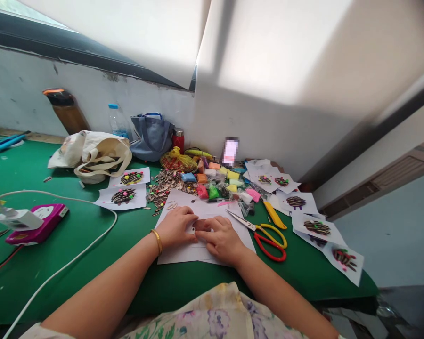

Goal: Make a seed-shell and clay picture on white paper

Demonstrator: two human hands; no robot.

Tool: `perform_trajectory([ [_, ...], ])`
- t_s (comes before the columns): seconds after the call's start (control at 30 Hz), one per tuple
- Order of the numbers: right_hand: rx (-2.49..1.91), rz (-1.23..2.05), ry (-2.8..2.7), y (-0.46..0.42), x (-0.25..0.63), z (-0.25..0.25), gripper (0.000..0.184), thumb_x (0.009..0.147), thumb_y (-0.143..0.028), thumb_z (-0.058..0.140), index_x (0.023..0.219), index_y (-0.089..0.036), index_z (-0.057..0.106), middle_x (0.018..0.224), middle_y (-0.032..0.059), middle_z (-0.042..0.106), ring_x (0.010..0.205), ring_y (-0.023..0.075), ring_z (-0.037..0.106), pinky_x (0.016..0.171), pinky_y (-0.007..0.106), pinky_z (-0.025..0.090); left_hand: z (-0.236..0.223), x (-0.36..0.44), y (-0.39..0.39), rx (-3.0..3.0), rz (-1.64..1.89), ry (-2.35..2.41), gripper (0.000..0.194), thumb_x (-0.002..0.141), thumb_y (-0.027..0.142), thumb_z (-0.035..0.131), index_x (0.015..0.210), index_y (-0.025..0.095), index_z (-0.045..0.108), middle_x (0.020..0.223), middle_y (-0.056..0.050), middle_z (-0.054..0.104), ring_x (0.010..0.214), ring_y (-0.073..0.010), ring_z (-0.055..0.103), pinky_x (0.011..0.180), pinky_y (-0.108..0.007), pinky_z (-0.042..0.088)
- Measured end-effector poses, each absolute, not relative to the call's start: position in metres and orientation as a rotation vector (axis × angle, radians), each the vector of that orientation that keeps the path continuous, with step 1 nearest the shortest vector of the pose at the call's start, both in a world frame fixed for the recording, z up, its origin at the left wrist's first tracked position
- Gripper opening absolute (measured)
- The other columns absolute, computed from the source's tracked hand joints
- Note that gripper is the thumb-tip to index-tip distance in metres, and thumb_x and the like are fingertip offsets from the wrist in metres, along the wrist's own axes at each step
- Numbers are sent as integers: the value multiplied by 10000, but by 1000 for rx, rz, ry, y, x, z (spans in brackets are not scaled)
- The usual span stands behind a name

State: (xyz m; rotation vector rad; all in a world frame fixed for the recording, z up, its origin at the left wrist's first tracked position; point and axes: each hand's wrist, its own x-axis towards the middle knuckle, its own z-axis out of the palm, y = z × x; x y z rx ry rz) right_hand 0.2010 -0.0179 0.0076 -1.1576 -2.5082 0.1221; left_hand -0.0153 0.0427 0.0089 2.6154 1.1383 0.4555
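Reads to me as a shaping or placing step: left hand (178, 226) and right hand (221, 239) curl around the smooth brown piece (202, 224) over white paper (173, 254), gripped or just pressed, can't tell. I'd want light, even pressure next.

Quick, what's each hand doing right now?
Left hand: fingers bent at the brown piece; grip cannot be told.
Right hand: fingers bent over the brown piece, above the paper; grip cannot be told.
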Motion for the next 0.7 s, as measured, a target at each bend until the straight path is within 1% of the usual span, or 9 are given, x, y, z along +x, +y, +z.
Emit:
perform_trajectory([
  [0.17,-1149,136,-2522,-17,203,8,415,781,-158,635,1145,-354,665,1138,21,578,1031,226,435,932,396,294,8,-16,43,2621,455,1140,606,613,517,800,1144,255,672,1114,-70,610,1036,-271,562,959,-392,411],
  [0.43,-1225,95,-2479,-15,212,8,476,773,-129,631,1183,-370,658,1085,39,563,1029,232,447,948,395,305,9,-16,42,2610,432,1155,640,600,531,810,1158,252,665,1143,-72,604,1055,-281,554,970,-401,405],
  [0.6,-1240,88,-2429,-11,216,3,435,773,-121,616,1136,-349,687,1118,40,570,1060,240,448,960,410,315,10,-15,42,2600,433,1150,603,608,530,805,1128,253,677,1150,-70,606,1058,-280,554,969,-407,402],
  [0.7,-1250,66,-2364,-7,221,-2,419,776,-113,597,1119,-331,701,1106,48,577,1033,238,460,933,408,339,12,-15,41,2591,434,1152,590,596,521,812,1110,262,683,1135,-66,609,1055,-280,556,967,-406,400],
])
